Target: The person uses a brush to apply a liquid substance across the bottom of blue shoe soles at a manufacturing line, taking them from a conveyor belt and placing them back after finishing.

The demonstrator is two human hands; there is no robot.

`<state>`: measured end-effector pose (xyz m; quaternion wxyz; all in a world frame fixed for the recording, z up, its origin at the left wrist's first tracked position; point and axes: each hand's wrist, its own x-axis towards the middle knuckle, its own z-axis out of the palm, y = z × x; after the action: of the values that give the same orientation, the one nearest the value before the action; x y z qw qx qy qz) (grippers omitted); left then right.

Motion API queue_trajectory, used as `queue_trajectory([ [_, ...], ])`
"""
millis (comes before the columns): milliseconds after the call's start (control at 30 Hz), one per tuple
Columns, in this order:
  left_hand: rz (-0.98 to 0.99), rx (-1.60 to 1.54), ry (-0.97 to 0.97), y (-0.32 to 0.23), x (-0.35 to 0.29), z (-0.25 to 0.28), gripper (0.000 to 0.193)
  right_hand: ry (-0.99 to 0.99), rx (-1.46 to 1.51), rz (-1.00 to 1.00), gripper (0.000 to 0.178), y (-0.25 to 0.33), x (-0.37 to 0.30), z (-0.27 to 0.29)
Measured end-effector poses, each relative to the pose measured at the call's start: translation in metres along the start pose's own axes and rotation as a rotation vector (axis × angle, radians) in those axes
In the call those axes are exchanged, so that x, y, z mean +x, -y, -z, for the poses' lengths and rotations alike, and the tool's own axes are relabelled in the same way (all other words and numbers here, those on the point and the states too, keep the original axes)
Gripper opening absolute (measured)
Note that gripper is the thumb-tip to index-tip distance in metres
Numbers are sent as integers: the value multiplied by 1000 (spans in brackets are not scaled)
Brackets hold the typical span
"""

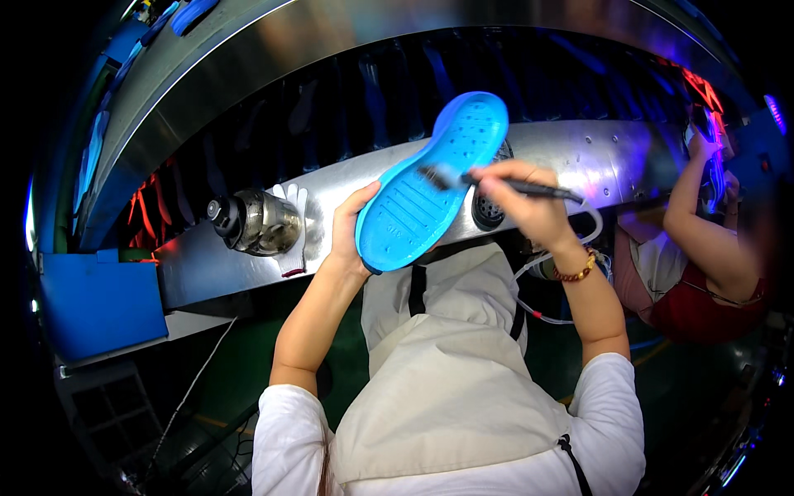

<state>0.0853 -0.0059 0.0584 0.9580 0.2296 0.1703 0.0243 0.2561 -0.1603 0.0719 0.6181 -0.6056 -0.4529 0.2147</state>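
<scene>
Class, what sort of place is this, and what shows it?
Likely a shoe workshop or factory: a bright blue moulded shoe sole, a black-handled brush and a long silver metal bench.

The middle of the frame has one left hand (351, 227), one right hand (529, 208), one blue shoe sole (405, 219) and one brush (538, 190); left, one dark-lidded bottle (269, 225); far right, one co-worker (703, 285).

The metal table (571, 153) is carrying, left to right, a black-capped bottle (265, 223), white glove (300, 240) and dark perforated object (488, 213).
</scene>
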Motion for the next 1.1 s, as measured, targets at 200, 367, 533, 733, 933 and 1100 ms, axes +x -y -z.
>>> queue_trajectory([
  [200, -29, -37, -66, 11, 3, 1, 55, -351, -105, -62, 15, -34, 2, 6],
  [367, -90, -95, -88, 4, -2, 22, 52, 91, -153, -17, 17, 5, -27, -39],
  [533, -233, 124, -15, -25, -34, 3, 51, 228, 598, -224, 18, 24, -44, -7],
  [733, -807, 234, -19, -137, -88, -43, 70, -91, 842, -219, 21, -14, -51, 7],
  [933, -1357, -652, 52, -308, -97, 7, 67, -170, 970, -352, 20, -22, -51, -1],
  [1100, -1008, 761, -918, -333, -26, -30, 74, -241, 923, -382, 20, -32, -59, 1],
])
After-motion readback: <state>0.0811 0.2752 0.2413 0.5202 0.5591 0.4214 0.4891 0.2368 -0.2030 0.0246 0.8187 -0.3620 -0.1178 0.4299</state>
